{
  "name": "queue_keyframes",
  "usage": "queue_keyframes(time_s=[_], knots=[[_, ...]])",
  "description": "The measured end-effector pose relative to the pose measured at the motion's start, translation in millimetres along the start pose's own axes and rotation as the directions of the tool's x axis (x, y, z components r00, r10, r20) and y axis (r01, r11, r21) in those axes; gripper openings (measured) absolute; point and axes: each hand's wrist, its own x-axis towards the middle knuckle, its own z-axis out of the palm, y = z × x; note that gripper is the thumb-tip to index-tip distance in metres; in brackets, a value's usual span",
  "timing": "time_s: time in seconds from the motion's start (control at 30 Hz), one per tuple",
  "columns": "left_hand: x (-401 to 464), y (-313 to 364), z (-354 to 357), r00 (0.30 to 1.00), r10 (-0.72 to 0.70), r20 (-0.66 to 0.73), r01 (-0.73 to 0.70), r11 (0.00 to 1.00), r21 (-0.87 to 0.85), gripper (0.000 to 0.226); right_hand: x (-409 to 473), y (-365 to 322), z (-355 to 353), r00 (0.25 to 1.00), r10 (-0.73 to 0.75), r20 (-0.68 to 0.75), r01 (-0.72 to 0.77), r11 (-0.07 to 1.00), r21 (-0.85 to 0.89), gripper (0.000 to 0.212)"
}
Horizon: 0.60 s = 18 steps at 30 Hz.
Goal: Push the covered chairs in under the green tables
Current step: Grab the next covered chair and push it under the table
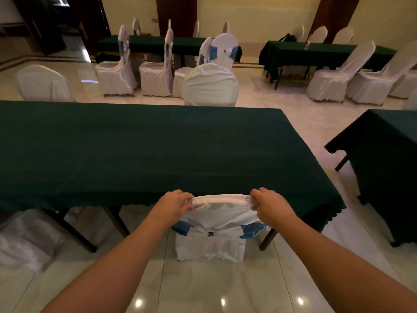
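Observation:
A chair in a white cover with a blue sash [214,224] stands right in front of me, its back top touching the near edge of the green table [144,150]. My left hand [173,203] grips the left corner of the chair back's top. My right hand [269,205] grips the right corner. The chair's seat is hidden under the tablecloth.
Another covered chair [27,236] sits under the table at the left. Two covered chairs [211,85] stand at the table's far side. A second green table [388,159] is at the right. More tables and several covered chairs [117,73] fill the back.

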Motion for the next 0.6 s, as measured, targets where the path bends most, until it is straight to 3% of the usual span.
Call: queue_keyframes(time_s=[0.37, 0.6], knots=[[-3, 2, -5, 0.999, -0.017, -0.051, 0.014, 0.998, -0.058, 0.027, 4, 7, 12, 0.999, -0.02, -0.05, 0.023, 0.998, 0.058, 0.033], [4, -7, -10, 0.994, 0.017, 0.112, -0.038, 0.982, 0.186, 0.028, -2, 32, 23, 0.995, 0.101, -0.023, -0.099, 0.993, 0.07, 0.034]])
